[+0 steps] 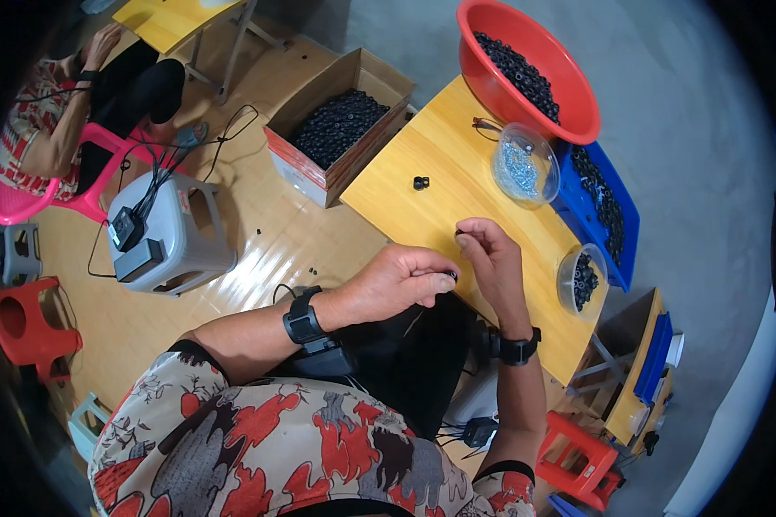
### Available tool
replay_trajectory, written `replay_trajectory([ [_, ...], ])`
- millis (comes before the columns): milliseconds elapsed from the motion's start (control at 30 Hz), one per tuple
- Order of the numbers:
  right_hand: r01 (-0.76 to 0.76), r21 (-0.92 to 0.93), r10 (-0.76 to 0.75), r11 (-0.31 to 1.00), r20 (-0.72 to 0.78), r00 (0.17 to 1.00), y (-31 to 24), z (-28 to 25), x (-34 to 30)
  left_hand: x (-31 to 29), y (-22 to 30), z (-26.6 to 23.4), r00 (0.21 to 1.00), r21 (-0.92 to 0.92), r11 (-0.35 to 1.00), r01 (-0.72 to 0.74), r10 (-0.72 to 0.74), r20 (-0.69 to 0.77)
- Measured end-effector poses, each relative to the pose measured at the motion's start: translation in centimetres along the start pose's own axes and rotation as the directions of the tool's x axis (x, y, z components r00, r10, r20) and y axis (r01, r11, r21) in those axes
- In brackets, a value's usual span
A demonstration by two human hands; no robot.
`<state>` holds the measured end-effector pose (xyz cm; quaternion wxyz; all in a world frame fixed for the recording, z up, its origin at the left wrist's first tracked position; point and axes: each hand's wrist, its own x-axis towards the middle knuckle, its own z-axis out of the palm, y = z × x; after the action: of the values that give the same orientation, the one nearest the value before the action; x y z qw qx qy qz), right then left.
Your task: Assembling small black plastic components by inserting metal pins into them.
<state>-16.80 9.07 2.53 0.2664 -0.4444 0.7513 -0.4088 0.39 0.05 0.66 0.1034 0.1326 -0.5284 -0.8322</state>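
Two hands meet at the yellow counter [422, 215] edge, left hand [397, 280] and right hand [491, 258] each pinching what seems a small black part [451, 275], a loose black piece [421, 183] lying beyond them.

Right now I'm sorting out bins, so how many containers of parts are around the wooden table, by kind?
Red basin: 1
Clear bowl and clear tub: 2
Blue tray: 1
Cardboard box: 1
Total: 5
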Motion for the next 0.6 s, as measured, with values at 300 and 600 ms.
replay_trajectory([
  [300, -0.041, 0.36, 0.042, 0.932, 0.006, 0.999, -0.5, -0.4, -3.9, 0.2, -0.3, -0.1, 0.998, 0.041, 0.998, -0.048, 0.049, -0.025],
  [600, -0.011, 0.431, 0.018, 0.902, -0.012, 1.0, -0.5, -0.1, -5.0, 0.3, -0.7, -0.1, 0.998, 0.044, 0.997, -0.057, 0.057, 0.002],
])
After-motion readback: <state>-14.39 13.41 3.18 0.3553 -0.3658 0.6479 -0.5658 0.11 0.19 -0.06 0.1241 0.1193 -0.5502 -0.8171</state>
